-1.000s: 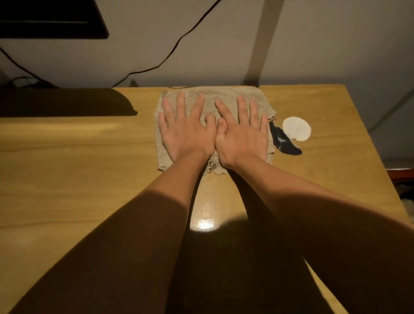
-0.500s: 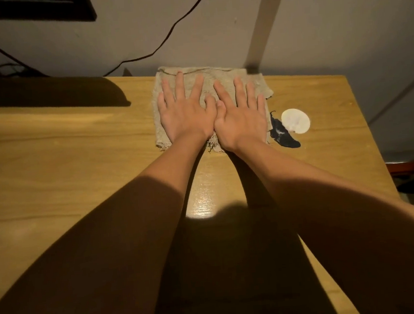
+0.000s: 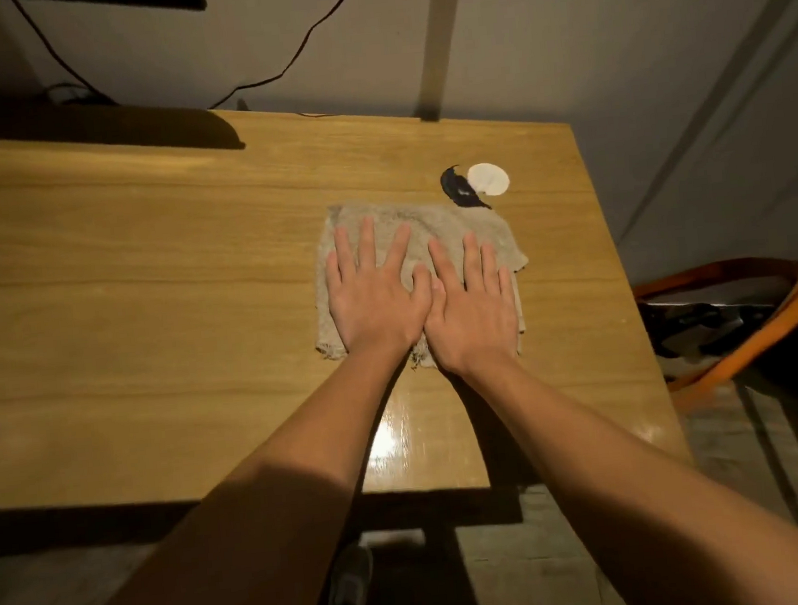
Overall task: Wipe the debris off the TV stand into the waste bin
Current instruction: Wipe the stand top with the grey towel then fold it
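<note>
1. The left hand (image 3: 378,304) and right hand (image 3: 473,312) lie flat, fingers straight and spread, side by side on the cloth (image 3: 434,231), thumbs touching.
2. The cloth sits right of centre on the wooden surface (image 3: 144,286).
3. A black scrap (image 3: 459,191) touches the cloth's far right corner; a white disc (image 3: 488,178) lies just beside the scrap.
4. An orange-rimmed bin (image 3: 746,320) stands at the frame's right, beyond the surface edge.

A: What is showing on the tabletop (image 3: 142,257)?
B: One cloth (image 3: 433,224), one black scrap (image 3: 458,190), one white disc (image 3: 488,179).
A: And hands?
B: Two are showing, left (image 3: 375,304) and right (image 3: 473,312); one bin (image 3: 745,315) is standing beside.
</note>
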Available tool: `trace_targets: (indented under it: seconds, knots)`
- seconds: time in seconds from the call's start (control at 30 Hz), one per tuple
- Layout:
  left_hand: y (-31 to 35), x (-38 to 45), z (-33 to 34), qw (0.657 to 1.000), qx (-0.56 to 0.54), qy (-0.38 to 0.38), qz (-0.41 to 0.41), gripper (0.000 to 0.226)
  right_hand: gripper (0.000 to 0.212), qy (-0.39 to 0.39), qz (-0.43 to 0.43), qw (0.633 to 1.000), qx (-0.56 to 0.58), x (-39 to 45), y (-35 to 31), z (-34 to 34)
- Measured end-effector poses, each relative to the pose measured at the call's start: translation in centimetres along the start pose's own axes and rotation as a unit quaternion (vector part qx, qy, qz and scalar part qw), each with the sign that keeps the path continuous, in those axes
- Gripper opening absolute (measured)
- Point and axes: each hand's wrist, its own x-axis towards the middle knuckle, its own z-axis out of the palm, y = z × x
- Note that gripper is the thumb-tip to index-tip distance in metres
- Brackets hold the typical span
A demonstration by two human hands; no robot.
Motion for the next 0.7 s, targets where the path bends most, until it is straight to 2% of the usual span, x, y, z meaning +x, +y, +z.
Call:
trace_targets:
  seconds: [0.37, 0.7]
  knots:
    - [4.8, -14.6, 1.5, 1.0, 0.001, -0.013, 0.017, 0.064, 0.055, -0.005, 0.018, 1.0, -0.013, -13.9, 6.8, -0.2]
    - [5.6, -10.9, 2.0, 0.999, 0.027, -0.018, 0.011, 0.064, 0.057, -0.014, 0.016, 1.0, -0.005, -10.3, 7.6, -0.6]
